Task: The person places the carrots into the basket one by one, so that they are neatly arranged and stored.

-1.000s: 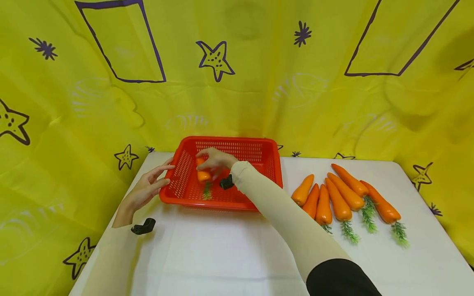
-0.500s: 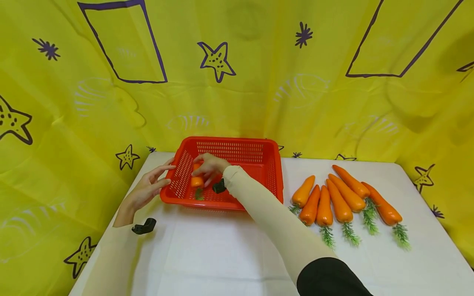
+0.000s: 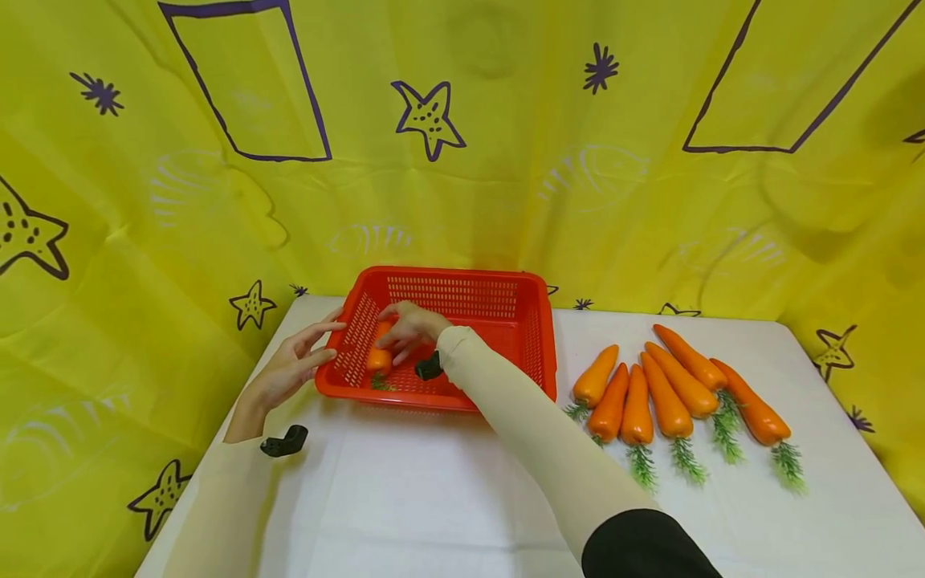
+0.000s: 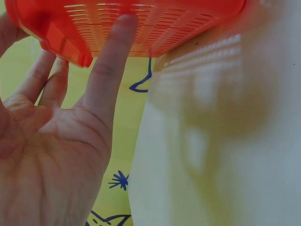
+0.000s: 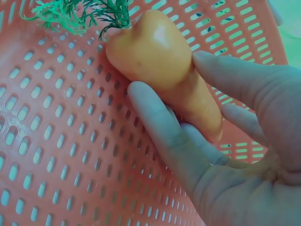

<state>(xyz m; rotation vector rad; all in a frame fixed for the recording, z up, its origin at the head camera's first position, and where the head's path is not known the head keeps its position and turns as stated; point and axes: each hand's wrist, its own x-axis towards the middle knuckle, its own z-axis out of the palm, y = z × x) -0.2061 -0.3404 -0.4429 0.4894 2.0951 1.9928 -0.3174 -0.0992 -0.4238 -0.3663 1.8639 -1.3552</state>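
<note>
My right hand (image 3: pixel 413 329) reaches into a red perforated plastic basket (image 3: pixel 531 282). In the right wrist view its thumb and fingers hold a carrot (image 5: pixel 155 52) by both sides, the green leafy top (image 5: pixel 113 12) pointing away from the palm. Seen from the head, that carrot lies along the basket's left wall, its leaves toward the front. My left hand (image 3: pixel 289 365) is at the basket's left side, fingertips on the rim. The left wrist view has one extended finger (image 4: pixel 110 66) against the outside of the slotted wall, the others farther back along it.
Several orange carrots (image 3: pixel 668 409) with green tops lie fanned out on the white table (image 3: pixel 419 498), right of the basket. A yellow patterned cloth (image 3: pixel 491 177) hangs behind and on both sides. My right forearm crosses over the basket's front rim.
My right hand has shifted left and slightly down with the carrot, bringing it close against the basket's left wall. The left hand stays at the rim.
</note>
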